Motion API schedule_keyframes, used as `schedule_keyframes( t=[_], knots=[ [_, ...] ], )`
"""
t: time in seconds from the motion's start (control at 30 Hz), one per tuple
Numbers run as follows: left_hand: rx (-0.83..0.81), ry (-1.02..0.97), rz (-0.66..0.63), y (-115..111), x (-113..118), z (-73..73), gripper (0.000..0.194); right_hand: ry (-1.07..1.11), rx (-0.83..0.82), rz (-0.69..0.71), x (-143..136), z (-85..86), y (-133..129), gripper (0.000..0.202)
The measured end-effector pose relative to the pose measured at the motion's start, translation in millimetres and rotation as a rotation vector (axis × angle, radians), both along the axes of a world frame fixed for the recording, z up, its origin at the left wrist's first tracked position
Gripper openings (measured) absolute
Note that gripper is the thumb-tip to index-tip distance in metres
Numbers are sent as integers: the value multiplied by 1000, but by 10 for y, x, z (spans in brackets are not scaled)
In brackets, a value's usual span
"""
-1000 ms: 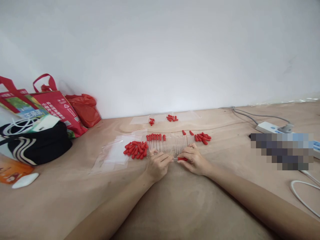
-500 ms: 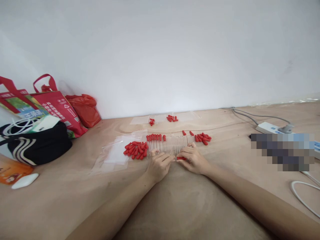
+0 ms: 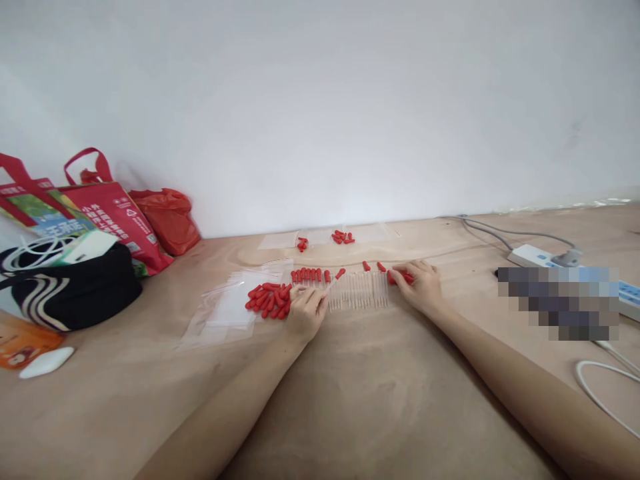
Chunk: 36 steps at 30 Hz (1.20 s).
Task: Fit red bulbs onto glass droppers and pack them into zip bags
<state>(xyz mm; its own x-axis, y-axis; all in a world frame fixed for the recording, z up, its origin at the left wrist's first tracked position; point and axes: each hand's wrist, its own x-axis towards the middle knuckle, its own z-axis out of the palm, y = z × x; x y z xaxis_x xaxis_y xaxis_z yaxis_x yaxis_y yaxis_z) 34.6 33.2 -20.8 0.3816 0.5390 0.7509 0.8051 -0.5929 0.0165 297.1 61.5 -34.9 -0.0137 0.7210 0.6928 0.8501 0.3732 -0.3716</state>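
Observation:
My left hand is closed on a glass dropper with a red rubber bulb, tilted with the bulb up and to the right. Beneath and beyond it lies a row of clear glass tubes side by side. Several at the row's left end wear red bulbs. My right hand rests over the small pile of red bulbs at the row's right end, thumb and fingers apart; its fingertips are partly hidden. Two loose bulbs lie just above the tubes. A larger heap of red bulbs sits left of my left hand.
Clear plastic bags lie flat at the left. Farther back, small groups of red bulbs rest on more bags near the wall. Shopping bags and a black pouch stand far left; a power strip with cables is at the right.
My hands have separated. The left moved slightly left and up with the dropper, whose red bulb now shows. The right let go of it and moved right to the small bulb pile.

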Motion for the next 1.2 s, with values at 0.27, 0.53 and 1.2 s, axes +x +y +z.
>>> schedule_keyframes(
  t=[0.27,0.53,1.2],
  knots=[
    [-41,162,33,75,65,-46,18,-6,-72,-178,83,3,54,26],
    [-165,22,-54,-7,126,-30,12,-49,-277,-197,148,86,75,30],
    [-533,150,493,313,576,183,22,-148,-291,-201,106,-12,98,24]
  ],
)
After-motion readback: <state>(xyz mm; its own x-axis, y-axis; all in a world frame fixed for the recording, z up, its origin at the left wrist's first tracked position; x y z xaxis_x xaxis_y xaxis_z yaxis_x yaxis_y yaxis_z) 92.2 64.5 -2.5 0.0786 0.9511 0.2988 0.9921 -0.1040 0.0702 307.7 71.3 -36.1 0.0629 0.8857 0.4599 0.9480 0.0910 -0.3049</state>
